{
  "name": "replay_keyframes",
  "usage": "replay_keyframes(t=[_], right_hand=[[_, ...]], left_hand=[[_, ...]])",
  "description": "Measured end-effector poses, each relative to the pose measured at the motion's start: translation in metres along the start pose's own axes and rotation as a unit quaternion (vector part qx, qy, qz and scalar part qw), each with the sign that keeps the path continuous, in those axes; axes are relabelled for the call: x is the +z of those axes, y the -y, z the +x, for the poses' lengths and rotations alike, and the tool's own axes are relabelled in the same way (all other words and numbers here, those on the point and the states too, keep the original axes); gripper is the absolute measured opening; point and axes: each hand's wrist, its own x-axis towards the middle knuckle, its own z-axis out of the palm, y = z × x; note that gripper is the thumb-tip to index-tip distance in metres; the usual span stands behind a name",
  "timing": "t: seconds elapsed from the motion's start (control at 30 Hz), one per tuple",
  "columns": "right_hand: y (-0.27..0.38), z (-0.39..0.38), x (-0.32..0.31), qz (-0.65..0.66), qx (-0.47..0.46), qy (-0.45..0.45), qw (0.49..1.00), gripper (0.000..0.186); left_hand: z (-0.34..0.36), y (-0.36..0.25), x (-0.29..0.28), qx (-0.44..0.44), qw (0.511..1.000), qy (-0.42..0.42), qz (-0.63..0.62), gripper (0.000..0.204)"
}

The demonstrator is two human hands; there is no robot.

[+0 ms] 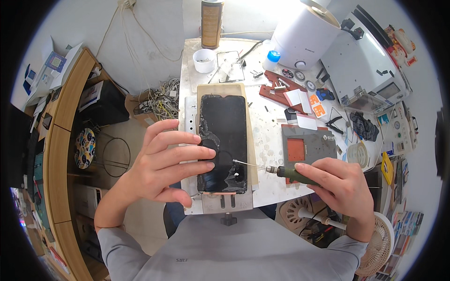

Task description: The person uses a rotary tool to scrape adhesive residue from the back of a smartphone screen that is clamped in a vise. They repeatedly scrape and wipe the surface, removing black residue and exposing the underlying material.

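A black phone (222, 117) with a cracked, broken screen lies upright along a pale metal-based holder plate (225, 203) near the desk's front edge. My left hand (168, 164) has its fingers spread, with several fingertips pressed on the phone's left part and the thumb off its lower left side. My right hand (340, 187) grips a green pen-like tool (293, 173) with a metal chuck and a long thin shaft, whose tip touches the phone screen right of my left fingertips. A grey pad with a red square (311, 138) lies to the right of the holder.
A white cylindrical appliance (300, 40), a tall can (211, 23), a white cup (203, 61) and a blue-capped bottle (272, 60) stand at the back. Small parts and pliers (335, 122) litter the right side, beside a white machine (361, 61). A fan (375, 243) stands low at right.
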Motion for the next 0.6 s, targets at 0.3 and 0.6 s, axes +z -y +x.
replay_keyframes(t=[0.3,0.6], right_hand=[[0.0022,-0.0028,0.0015,-0.001,-0.015,-0.001,1.0,0.053],[0.0073,-0.006,0.0027,0.001,-0.017,0.001,1.0,0.053]], left_hand=[[0.0024,-0.0017,-0.0008,0.0,1.0,-0.004,0.005,0.077],[0.0002,-0.0023,-0.0011,-0.007,1.0,0.001,0.01,0.083]])
